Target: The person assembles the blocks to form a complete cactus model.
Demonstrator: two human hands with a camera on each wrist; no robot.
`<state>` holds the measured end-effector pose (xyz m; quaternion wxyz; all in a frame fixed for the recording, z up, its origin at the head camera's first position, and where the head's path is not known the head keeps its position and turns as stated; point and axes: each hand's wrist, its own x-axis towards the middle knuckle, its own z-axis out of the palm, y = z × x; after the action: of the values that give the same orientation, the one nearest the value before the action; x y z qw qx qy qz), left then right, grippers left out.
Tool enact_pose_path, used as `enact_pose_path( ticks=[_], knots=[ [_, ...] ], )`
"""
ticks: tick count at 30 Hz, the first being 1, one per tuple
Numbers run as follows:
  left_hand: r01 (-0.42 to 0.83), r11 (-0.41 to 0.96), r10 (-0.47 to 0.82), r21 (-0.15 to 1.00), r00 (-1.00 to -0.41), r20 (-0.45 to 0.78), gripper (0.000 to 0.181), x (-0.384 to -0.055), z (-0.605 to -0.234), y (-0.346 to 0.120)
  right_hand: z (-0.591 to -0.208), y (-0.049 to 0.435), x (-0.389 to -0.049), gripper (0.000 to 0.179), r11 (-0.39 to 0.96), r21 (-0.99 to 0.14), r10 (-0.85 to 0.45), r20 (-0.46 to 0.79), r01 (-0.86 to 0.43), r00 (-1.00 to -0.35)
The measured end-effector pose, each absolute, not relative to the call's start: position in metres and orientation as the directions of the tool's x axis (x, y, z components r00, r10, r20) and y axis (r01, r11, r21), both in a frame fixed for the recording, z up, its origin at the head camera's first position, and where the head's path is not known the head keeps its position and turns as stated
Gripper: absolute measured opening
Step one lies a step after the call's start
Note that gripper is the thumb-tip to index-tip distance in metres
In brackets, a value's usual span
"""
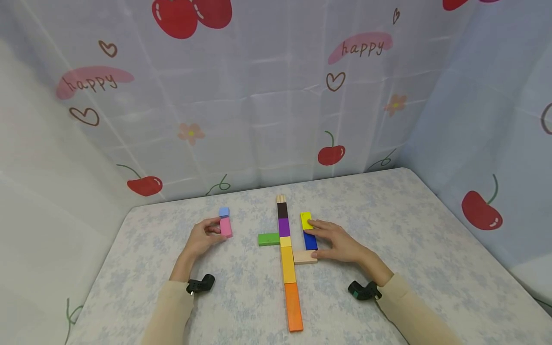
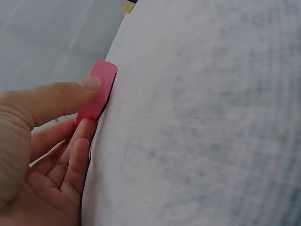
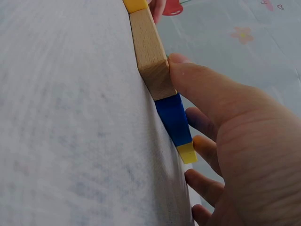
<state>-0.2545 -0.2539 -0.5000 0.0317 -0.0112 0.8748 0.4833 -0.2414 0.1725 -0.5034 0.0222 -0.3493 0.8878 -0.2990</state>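
Observation:
On the left of the table my left hand (image 1: 202,238) pinches a pink block (image 1: 226,227) between thumb and fingers. A small light-blue block (image 1: 224,212) touches the pink block's far end. In the left wrist view the thumb (image 2: 70,100) lies against the pink block (image 2: 102,75). My right hand (image 1: 340,239) has its fingers spread beside a yellow block (image 1: 305,219) and a blue block (image 1: 310,241), touching them. Its thumb (image 3: 197,80) touches the end of a plain wooden block (image 3: 146,37). The blue block stands end to end with the yellow one.
A line of blocks runs down the middle: black (image 1: 282,210), purple (image 1: 284,227), small yellow (image 1: 286,241), golden yellow (image 1: 288,264) and orange (image 1: 294,306). A green block (image 1: 269,239) juts left from it. A patterned curtain (image 1: 267,120) hangs behind the table.

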Motion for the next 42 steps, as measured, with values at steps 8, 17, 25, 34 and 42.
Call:
enact_pose_path(
  ticks=[8, 17, 25, 34, 42],
  knots=[
    [-0.054, 0.496, 0.024, 0.866, -0.997, -0.075, 0.061, -0.257, -0.495, -0.248, -0.503, 0.173, -0.241, 0.063, 0.575, -0.537, -0.639, 0.178, -0.618, -0.749],
    [0.006, 0.48, 0.1, 0.877, -0.994, -0.048, 0.062, -0.269, -0.482, -0.217, -0.504, 0.173, -0.242, 0.063, 0.577, -0.539, -0.634, 0.179, -0.614, -0.753],
    [0.023, 0.46, 0.135, 0.887, -0.99, -0.044, 0.062, -0.275, -0.487, -0.193, -0.504, 0.173, -0.242, 0.065, 0.587, -0.544, -0.632, 0.155, -0.6, -0.759],
    [0.044, 0.441, 0.163, 0.896, -0.986, -0.032, 0.06, -0.279, -0.494, -0.184, -0.504, 0.173, -0.242, 0.065, 0.594, -0.539, -0.628, 0.153, -0.597, -0.763],
    [0.037, 0.452, 0.169, 0.891, -0.985, -0.044, 0.061, -0.277, -0.493, -0.179, -0.504, 0.173, -0.242, 0.065, 0.597, -0.542, -0.626, 0.146, -0.592, -0.766]
  ],
)
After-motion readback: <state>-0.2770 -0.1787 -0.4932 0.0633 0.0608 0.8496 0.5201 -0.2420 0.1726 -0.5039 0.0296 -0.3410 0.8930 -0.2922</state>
